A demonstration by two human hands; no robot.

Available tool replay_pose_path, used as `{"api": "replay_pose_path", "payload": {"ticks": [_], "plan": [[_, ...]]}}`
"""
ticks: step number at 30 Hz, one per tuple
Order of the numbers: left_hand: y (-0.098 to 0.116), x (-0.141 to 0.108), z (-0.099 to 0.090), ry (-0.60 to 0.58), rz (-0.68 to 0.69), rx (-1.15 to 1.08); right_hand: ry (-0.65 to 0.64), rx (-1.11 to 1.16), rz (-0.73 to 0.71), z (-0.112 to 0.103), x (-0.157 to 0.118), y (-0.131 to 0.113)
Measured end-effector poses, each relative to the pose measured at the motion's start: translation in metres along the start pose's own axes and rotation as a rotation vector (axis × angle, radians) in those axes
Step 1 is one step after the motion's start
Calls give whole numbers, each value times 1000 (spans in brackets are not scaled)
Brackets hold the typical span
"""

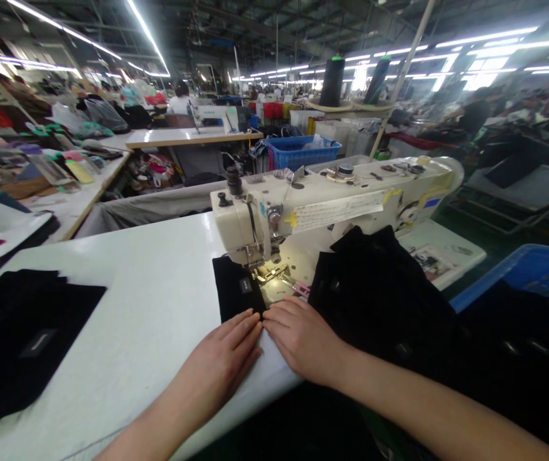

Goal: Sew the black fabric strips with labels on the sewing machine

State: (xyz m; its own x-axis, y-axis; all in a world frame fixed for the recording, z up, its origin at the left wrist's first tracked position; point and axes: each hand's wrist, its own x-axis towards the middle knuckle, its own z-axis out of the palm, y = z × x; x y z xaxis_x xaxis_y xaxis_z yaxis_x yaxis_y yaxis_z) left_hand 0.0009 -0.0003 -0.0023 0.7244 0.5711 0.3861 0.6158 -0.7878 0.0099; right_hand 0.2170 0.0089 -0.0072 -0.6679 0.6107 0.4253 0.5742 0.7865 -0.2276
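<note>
A small black fabric piece (231,294) with a grey label (246,285) lies on the white table, its right edge beside the lit needle area of a sewing machine (336,205). My left hand (224,355) grips its near edge with fingers held together. Fingertips almost touching the left ones, my right hand (306,336) has its fingers pressed together at the near right corner of the same piece. The fingers hide that corner. A pink-handled tool (299,288) rests on the machine bed just beyond my right hand.
Black fabric pieces are heaped (380,294) to the right, against the machine. Another black stack (29,326) lies on the table (150,301) at left. A blue crate (533,275) stands at far right. Thread cones (333,82) rise behind the machine.
</note>
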Motion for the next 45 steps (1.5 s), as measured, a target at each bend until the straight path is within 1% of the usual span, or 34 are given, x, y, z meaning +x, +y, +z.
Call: {"api": "replay_pose_path", "payload": {"ticks": [7,12,17,22,25,28,31,33,36,40,43,45], "plan": [[-14,2,5,5,-40,-78,-60,-29,31,1,10,3],[-23,6,6,-21,-40,-81,-79,-33,51,2,15,7],[-30,11,7,13,-38,-75,-94,-62,75,4,22,9],[-39,15,9,3,-33,-46,-98,-108,81,3,27,10],[-44,18,9,-9,-36,-37,-65,-128,72,2,23,6],[-48,22,8,-17,-51,-40,-35,-146,24,-2,13,-2],[-52,26,8,-31,-60,-54,-20,-169,-25,-12,1,-9],[-55,27,8,-39,-56,-46,-2,-184,-4,-23,-5,-9],[-59,30,8,-57,-54,-22,41,-255,119,-44,-11,1],[-62,34,5,-65,-77,-40,108,-474,325,-71,-19,32],[-65,37,4,-66,-103,-66,129,-614,417,-84,-28,59],[-68,38,4,-74,-117,-72,115,-654,456,-88,-33,73]]}}
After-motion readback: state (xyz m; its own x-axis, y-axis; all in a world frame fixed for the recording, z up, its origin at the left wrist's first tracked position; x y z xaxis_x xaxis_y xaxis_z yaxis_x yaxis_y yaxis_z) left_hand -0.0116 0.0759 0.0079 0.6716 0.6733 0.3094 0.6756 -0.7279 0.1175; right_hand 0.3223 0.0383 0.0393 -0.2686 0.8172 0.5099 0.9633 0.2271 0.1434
